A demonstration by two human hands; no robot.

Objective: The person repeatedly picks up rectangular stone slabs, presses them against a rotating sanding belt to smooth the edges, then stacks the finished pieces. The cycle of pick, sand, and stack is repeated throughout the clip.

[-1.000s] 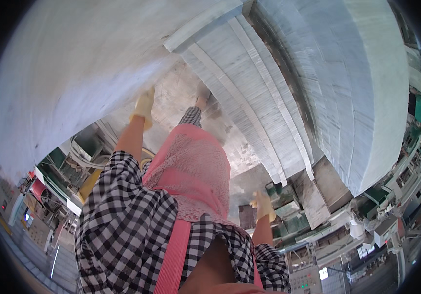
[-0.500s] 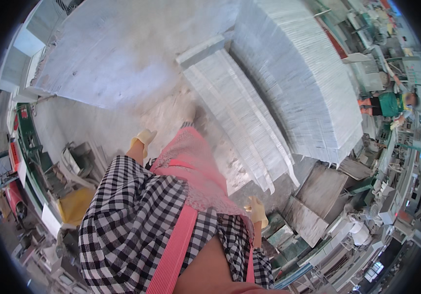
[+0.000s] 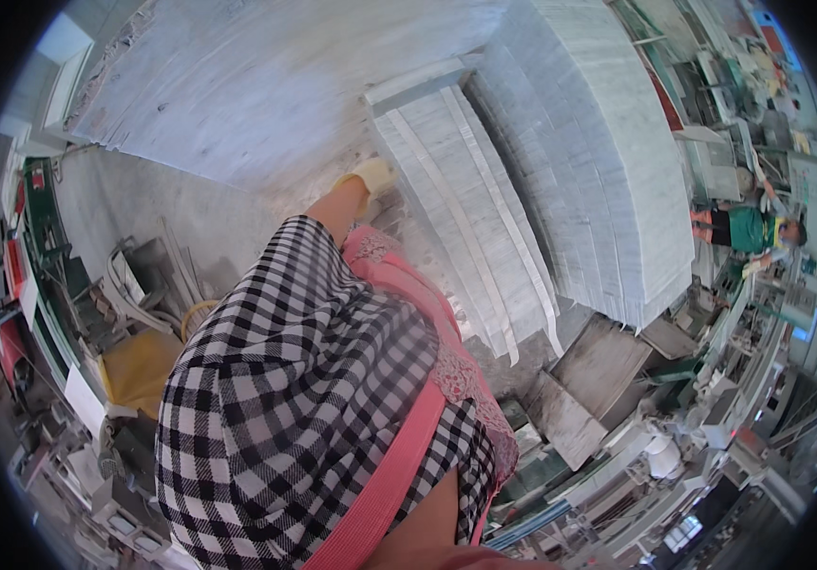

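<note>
My left hand [image 3: 370, 179], in a pale yellow glove, reaches forward to the near left edge of a low stack of grey-white stone strips [image 3: 456, 204]. Its fingers are smeared and partly turned away, so their closure and any contact with the stone do not show clearly. Two pale straps [image 3: 427, 157] lie along the top of this stack. My right hand is out of view, below my pink apron [image 3: 408, 275] and checked sleeve.
A taller block of stacked grey slabs [image 3: 570, 180] stands right of the low stack. A large pale slab surface [image 3: 237, 85] spans the far left. Worn boards [image 3: 570, 418] lie at right. A yellow sheet [image 3: 138, 370] is at left. Another person [image 3: 750, 230] stands far right.
My left hand has moved forward and right to the low stack. My right hand, seen earlier beside the apron, has left the view. My body has turned slightly.
</note>
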